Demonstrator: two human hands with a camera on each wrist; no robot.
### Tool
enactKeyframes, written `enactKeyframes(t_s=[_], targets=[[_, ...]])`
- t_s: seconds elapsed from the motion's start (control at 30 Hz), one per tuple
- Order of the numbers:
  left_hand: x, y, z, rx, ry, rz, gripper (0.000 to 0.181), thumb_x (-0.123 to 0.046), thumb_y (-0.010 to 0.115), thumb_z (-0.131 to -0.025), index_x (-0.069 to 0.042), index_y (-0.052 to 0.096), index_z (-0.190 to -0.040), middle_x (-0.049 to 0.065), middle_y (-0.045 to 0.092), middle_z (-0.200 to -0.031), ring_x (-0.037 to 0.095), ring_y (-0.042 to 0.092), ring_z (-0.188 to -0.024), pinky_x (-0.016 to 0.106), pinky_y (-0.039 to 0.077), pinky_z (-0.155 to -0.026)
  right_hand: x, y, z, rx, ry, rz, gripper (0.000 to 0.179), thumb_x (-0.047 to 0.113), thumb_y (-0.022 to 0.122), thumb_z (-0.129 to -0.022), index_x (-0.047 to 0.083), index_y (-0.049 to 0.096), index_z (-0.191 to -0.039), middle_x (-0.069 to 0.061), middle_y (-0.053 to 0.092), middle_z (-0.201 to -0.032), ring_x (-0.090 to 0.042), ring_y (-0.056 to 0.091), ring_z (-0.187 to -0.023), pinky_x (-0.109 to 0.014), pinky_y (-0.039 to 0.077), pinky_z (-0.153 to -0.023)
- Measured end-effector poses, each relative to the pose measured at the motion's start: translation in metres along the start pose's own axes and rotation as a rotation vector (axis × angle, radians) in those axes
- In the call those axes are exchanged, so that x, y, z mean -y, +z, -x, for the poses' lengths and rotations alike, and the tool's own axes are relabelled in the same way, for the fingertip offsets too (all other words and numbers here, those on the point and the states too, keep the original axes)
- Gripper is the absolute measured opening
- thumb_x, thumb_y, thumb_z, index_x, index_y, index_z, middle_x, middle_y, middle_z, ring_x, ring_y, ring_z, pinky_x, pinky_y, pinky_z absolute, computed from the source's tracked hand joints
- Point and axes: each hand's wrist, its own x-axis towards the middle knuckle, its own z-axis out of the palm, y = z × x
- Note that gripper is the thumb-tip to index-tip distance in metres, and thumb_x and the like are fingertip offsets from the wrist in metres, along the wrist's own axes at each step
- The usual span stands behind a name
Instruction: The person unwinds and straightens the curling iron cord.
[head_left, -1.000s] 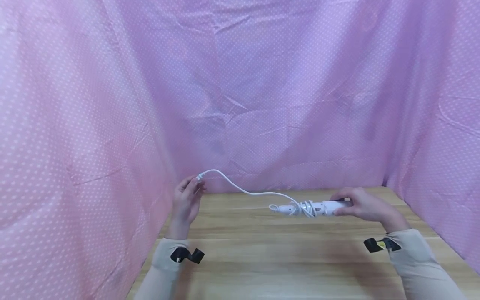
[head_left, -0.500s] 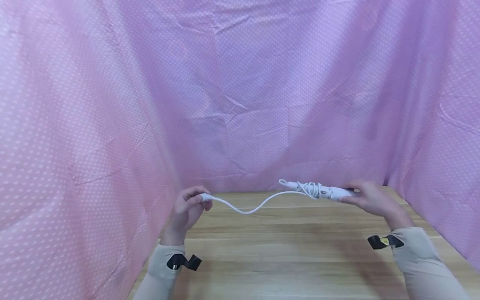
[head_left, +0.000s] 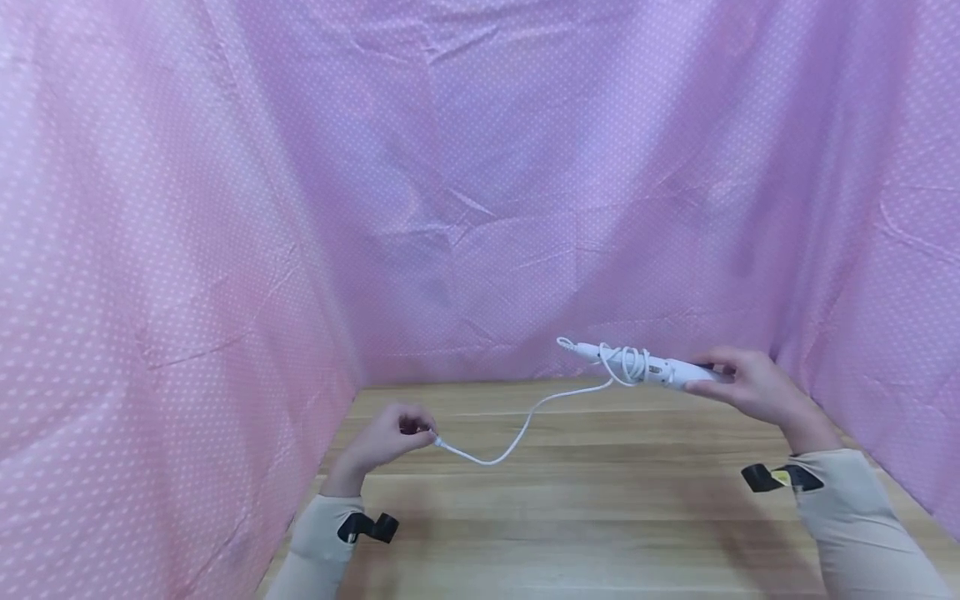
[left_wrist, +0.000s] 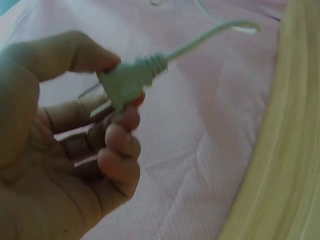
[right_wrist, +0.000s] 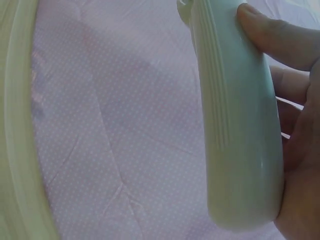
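Note:
In the head view my right hand (head_left: 753, 387) grips the wide end of a white hair straightener (head_left: 678, 373), held tilted above the table. Several turns of its white cord (head_left: 628, 365) are wound round the narrower half, and a small loop sticks out at the tip. The right wrist view shows the straightener's smooth, rounded end (right_wrist: 245, 165) with ridges along one side, thumb on its face and fingers behind. At the left, my left hand (head_left: 390, 437) pinches the plug (left_wrist: 125, 82) between thumb and fingers, its metal prongs turned towards the palm. A loose stretch of cord sags between both hands.
Beneath the hands lies a wood-grain table (head_left: 555, 517). Pink dotted cloth (head_left: 480, 208) hangs behind it and along both sides. Each sleeve carries a black wrist camera, one at the left (head_left: 367, 527) and one at the right (head_left: 780, 477).
My left hand has come down and slightly right with the plug, turning over. My right hand has raised the straightener and tilted its tip upward. The cord between them sags lower.

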Motion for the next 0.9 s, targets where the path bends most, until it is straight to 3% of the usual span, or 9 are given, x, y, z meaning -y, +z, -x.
enactKeyframes(t_s=[0.17,0.27,0.37,0.43,0.53,0.6,0.7,0.8,0.9], targets=[[0.022,0.010,-0.005,-0.048,-0.131,-0.100,0.005,-0.008,0.073,-0.079,-0.005,0.068,-0.079,-0.001,0.058,-0.071,0.007,0.051,-0.064,0.019,0.043,-0.055,0.007,-0.005,0.001,0.010,-0.030,-0.063,0.028,0.009,0.081,-0.077,0.008,0.072,-0.104,0.007,0.069,-0.089,0.000,0.059,-0.076,-0.020,0.049,-0.064],[0.037,0.014,-0.010,-0.138,-0.265,-0.147,0.012,-0.010,0.075,-0.077,-0.006,0.064,-0.080,0.001,0.058,-0.073,0.011,0.052,-0.065,0.023,0.044,-0.055,0.012,-0.008,0.001,0.034,-0.074,-0.122,0.028,0.004,0.080,-0.076,0.007,0.072,-0.103,0.011,0.069,-0.088,-0.001,0.060,-0.077,-0.018,0.050,-0.066],[0.048,0.015,-0.015,-0.329,-0.386,-0.189,0.017,-0.014,0.075,-0.077,-0.005,0.063,-0.083,0.004,0.060,-0.075,0.015,0.054,-0.066,0.025,0.045,-0.055,0.015,-0.010,0.003,0.089,-0.131,-0.202,0.029,-0.002,0.077,-0.076,0.007,0.072,-0.103,0.009,0.068,-0.088,-0.004,0.059,-0.077,-0.019,0.049,-0.066],[0.050,0.015,-0.019,-0.494,-0.420,-0.201,0.019,-0.016,0.074,-0.078,-0.003,0.063,-0.086,0.007,0.062,-0.076,0.017,0.055,-0.066,0.026,0.045,-0.055,0.016,-0.010,0.004,0.137,-0.169,-0.247,0.031,-0.005,0.076,-0.076,0.007,0.071,-0.104,0.007,0.068,-0.088,-0.007,0.058,-0.076,-0.020,0.049,-0.066],[0.048,0.011,-0.024,-0.734,-0.395,-0.191,0.019,-0.016,0.072,-0.079,-0.001,0.065,-0.087,0.010,0.065,-0.077,0.016,0.056,-0.065,0.024,0.045,-0.055,0.016,-0.010,0.007,0.192,-0.202,-0.251,0.032,-0.003,0.076,-0.077,0.010,0.071,-0.106,0.007,0.067,-0.088,-0.007,0.056,-0.076,-0.021,0.049,-0.065],[0.044,0.008,-0.028,-0.854,-0.358,-0.145,0.018,-0.015,0.072,-0.081,0.000,0.064,-0.087,0.009,0.064,-0.074,0.013,0.055,-0.062,0.022,0.045,-0.053,0.015,-0.010,0.008,0.205,-0.208,-0.187,0.032,0.004,0.079,-0.077,0.016,0.072,-0.106,0.011,0.066,-0.088,-0.004,0.056,-0.075,-0.021,0.048,-0.064],[0.035,0.001,-0.032,-0.961,-0.296,0.075,0.016,-0.012,0.071,-0.085,0.001,0.062,-0.089,0.002,0.062,-0.069,0.009,0.056,-0.058,0.019,0.047,-0.051,0.016,-0.010,0.010,0.206,-0.182,-0.033,0.030,0.020,0.082,-0.077,0.028,0.071,-0.105,0.019,0.065,-0.086,0.002,0.055,-0.073,-0.020,0.045,-0.061],[0.022,-0.006,-0.034,-1.001,-0.209,0.479,0.011,-0.007,0.067,-0.090,0.000,0.059,-0.091,-0.001,0.063,-0.069,0.008,0.060,-0.058,0.018,0.051,-0.054,0.017,-0.009,0.012,0.207,-0.137,0.107,0.028,0.037,0.082,-0.076,0.038,0.070,-0.102,0.025,0.063,-0.083,0.005,0.053,-0.068,-0.019,0.042,-0.057],[0.008,-0.013,-0.034,-0.978,-0.102,0.884,0.008,-0.004,0.064,-0.092,-0.002,0.056,-0.090,0.002,0.067,-0.073,0.011,0.063,-0.064,0.021,0.055,-0.063,0.017,-0.007,0.013,0.226,-0.108,0.173,0.026,0.046,0.080,-0.076,0.041,0.069,-0.099,0.027,0.060,-0.079,0.006,0.049,-0.063,-0.019,0.038,-0.054]])
